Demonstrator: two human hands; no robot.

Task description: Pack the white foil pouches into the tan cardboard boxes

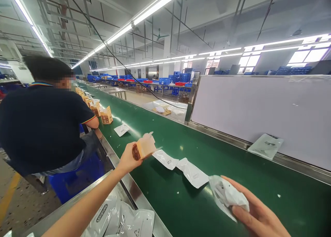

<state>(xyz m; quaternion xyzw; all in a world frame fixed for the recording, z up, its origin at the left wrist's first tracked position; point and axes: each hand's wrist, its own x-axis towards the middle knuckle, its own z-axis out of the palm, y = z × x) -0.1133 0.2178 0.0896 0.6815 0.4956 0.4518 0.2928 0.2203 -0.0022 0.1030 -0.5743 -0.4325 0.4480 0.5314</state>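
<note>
left forearm (89, 201): slants up from bottom left | left hand (129, 159): left of centre, curled, gripping | right hand (258, 211): lower right, pinching grip, wrist near bottom edge

Down the room stretches a long green conveyor belt (160, 195); on it I see two white pouches (195, 175) nearly end to end, a third pouch (121, 129) farther up, a row of open cartons (106, 116), and pale scraps (279, 196).
</note>
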